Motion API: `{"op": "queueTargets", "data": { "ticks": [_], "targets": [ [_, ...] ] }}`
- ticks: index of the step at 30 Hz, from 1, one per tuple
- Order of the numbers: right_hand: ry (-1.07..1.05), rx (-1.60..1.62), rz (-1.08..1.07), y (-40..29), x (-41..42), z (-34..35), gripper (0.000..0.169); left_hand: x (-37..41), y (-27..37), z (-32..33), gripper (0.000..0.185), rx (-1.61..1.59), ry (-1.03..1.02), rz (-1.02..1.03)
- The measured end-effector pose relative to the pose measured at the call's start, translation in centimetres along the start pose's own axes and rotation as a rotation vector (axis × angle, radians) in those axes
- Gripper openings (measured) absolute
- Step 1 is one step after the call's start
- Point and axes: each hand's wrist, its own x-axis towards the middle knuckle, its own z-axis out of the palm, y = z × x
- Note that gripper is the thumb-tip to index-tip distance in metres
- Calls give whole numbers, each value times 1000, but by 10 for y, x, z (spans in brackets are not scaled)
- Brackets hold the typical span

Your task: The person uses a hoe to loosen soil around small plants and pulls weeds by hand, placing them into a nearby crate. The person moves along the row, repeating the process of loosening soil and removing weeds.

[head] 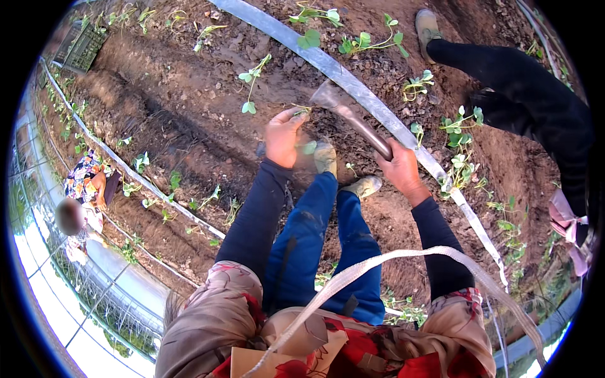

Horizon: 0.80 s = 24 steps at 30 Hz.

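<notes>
My left hand [282,134] pinches a small green seedling [302,110] between thumb and fingers, its leaves blurred below the palm. In my right hand [399,167] is the brown handle of a hand tool [361,127], whose broad metal blade points up and left, close to the seedling's stem. The blade is blurred, and its exact kind cannot be told. A flat grey drip-irrigation hose [350,85] runs diagonally behind the tool. Loose leafy seedlings [253,80] lie on the brown soil ahead of my hands.
A co-worker's dark-clad leg and boot [427,35] stand at upper right. Another person [87,189] is low at the far left, near a second hose [142,184]. A plastic crate [80,46] sits at upper left. My shoes [326,158] are on the soil between rows of seedlings.
</notes>
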Motion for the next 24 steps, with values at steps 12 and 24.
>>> {"op": "queueTargets", "data": {
  "ticks": [12, 24],
  "targets": [
    [-66, -212, -332, -54, 38, -25, 20, 2, -8, -43, 19, 4, 43, -81],
    [-101, -425, -21, 35, 81, -14, 31, 70, -20, -15, 13, 493, 38, 376]
  ]
}}
